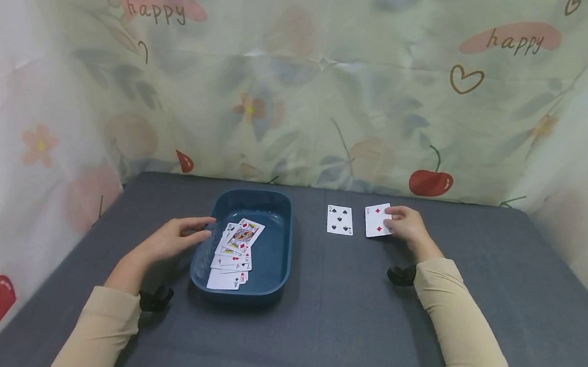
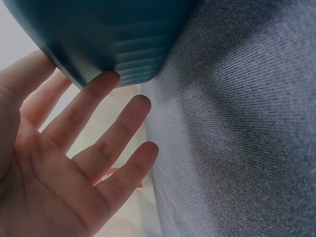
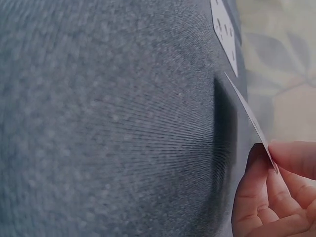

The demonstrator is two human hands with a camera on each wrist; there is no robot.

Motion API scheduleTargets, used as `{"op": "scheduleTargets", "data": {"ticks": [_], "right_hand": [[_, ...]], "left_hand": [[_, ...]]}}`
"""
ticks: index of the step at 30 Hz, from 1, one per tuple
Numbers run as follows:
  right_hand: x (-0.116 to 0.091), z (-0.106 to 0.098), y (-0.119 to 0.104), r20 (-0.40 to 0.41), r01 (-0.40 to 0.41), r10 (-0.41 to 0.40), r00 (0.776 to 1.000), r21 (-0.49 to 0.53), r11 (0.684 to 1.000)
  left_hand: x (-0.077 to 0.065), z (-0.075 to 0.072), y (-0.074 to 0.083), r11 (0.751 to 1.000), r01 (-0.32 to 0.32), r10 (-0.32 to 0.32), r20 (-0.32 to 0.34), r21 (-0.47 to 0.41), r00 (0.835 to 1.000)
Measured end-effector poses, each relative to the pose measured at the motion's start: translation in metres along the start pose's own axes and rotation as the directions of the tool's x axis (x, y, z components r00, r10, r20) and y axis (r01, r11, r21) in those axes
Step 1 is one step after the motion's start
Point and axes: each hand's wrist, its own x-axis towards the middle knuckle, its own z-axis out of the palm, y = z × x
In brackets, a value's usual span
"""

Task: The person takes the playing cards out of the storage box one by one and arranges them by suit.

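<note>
My right hand (image 1: 407, 224) pinches a diamond playing card (image 1: 376, 221) by its right edge, between thumb and fingers. In the right wrist view the tilted card (image 3: 251, 118) stands off the cloth, seen nearly edge-on, with its shadow below. Just left of it a spades card (image 1: 340, 220) lies face up on the table. At the left rim of a blue tray (image 1: 275, 286) is my left hand (image 1: 173, 239), its fingers extended and touching or very near the rim. Inside the tray, several overlapping playing cards (image 1: 242, 235) lie face up, a face card on top.
Dark grey cloth covers the table (image 1: 329, 337). A patterned curtain (image 1: 314, 118) hangs along the back edge and both sides. Each wrist carries a black strap device, the right one (image 1: 401, 276) close above the cloth.
</note>
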Motion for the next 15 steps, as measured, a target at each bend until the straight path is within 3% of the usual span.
{"op": "scheduleTargets", "data": {"ticks": [15], "right_hand": [[0.0084, 0.0046, 0.0054, -0.014, 0.009, -0.009, 1.000, -0.034, 0.999]], "left_hand": [[0.0003, 0.0003, -0.0008, 1.000, -0.016, 0.016, -0.005, 0.001, 1.000]]}}
